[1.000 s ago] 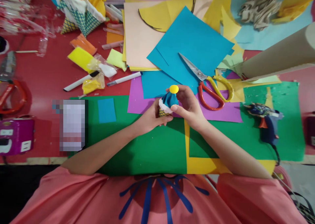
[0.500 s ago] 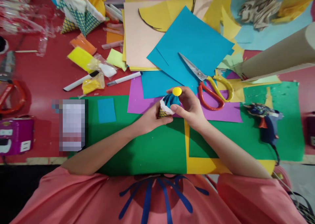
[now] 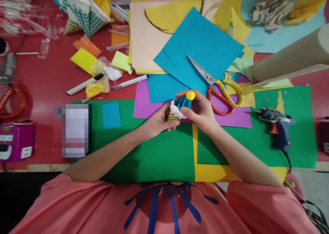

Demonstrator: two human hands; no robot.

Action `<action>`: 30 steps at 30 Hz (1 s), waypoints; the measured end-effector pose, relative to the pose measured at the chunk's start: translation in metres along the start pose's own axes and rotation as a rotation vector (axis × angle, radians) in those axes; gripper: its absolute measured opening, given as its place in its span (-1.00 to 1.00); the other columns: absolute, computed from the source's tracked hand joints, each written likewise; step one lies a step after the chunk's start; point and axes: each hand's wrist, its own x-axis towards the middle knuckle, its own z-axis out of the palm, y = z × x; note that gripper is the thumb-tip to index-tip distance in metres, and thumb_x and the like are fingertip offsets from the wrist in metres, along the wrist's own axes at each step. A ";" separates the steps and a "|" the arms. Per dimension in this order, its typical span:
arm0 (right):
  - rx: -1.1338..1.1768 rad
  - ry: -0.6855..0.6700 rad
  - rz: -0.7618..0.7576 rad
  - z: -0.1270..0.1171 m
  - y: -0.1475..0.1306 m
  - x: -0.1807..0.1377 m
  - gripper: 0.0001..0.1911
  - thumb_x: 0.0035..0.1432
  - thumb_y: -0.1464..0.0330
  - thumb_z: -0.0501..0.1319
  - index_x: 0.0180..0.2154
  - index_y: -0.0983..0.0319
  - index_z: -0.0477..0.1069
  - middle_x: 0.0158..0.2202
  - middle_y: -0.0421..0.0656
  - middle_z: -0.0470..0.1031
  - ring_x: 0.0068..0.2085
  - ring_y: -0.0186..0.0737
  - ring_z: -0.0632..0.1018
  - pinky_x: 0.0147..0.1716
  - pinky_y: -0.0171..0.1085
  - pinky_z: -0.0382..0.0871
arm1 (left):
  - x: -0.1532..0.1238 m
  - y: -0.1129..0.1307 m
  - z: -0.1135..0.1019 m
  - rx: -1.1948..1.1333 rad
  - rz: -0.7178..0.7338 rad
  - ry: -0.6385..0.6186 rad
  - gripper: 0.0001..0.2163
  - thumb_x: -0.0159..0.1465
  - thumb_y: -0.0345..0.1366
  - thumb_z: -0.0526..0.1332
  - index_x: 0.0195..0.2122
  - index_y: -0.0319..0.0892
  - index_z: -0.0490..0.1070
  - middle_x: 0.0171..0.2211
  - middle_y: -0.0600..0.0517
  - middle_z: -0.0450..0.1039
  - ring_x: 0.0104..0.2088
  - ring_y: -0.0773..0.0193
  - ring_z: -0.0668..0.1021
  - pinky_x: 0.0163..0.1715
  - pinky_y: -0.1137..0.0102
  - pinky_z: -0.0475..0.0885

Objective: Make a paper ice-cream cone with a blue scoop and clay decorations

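Between my two hands is a small craft ice cream cone (image 3: 175, 110), held above the green sheet (image 3: 154, 158). It has a yellow cone with a dark grid, a white ruffled rim, a blue swirled top and a yellow ball at the tip. My left hand (image 3: 161, 121) is closed around the cone part, which its fingers partly hide. My right hand (image 3: 202, 111) grips the blue top and white rim, thumb in front and fingers behind. The cone tilts to the right. Scissors (image 3: 209, 78) with red and yellow handles lie just beyond my right hand.
A glue gun (image 3: 281, 131) lies at right, near a large cardboard tube (image 3: 290, 56). Blue paper (image 3: 197, 42) covers other sheets at the back. Markers (image 3: 131, 81) and clay packets (image 3: 84, 61) are at left, with more craft cones (image 3: 87, 18) behind. A blurred-out rectangular object (image 3: 76, 131) rests nearer.
The ice cream cone's top has tipped and shifted slightly right with my right hand. My left fingers have moved a little on the cone part. Everything on the table stays put.
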 end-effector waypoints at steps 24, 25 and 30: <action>0.121 -0.004 0.038 -0.003 0.006 0.002 -0.61 0.05 0.17 0.38 -0.10 0.12 0.40 -0.06 -0.12 0.53 0.02 -0.05 0.55 0.10 0.03 0.40 | 0.000 -0.001 -0.005 -0.121 -0.108 -0.114 -0.58 0.15 0.03 0.31 -0.23 -0.19 0.22 -0.42 0.15 0.34 -0.65 0.60 0.30 -0.65 0.56 0.15; 0.129 -0.010 0.046 -0.003 0.006 0.002 -0.61 0.06 0.15 0.37 -0.10 0.12 0.40 -0.05 -0.11 0.53 0.03 -0.04 0.54 0.10 0.03 0.40 | 0.000 -0.001 -0.005 -0.123 -0.102 -0.113 -0.59 0.16 0.01 0.31 -0.23 -0.19 0.22 -0.43 0.15 0.34 -0.66 0.60 0.30 -0.66 0.56 0.16; 0.228 0.003 0.078 0.000 0.001 0.002 -0.57 0.06 0.11 0.36 -0.07 0.10 0.38 -0.03 -0.12 0.51 0.06 -0.06 0.53 0.06 -0.01 0.44 | 0.000 0.000 -0.004 -0.079 -0.046 -0.104 -0.63 0.20 -0.12 0.31 -0.11 -0.17 0.22 -0.45 0.18 0.32 -0.68 0.59 0.29 -0.70 0.56 0.15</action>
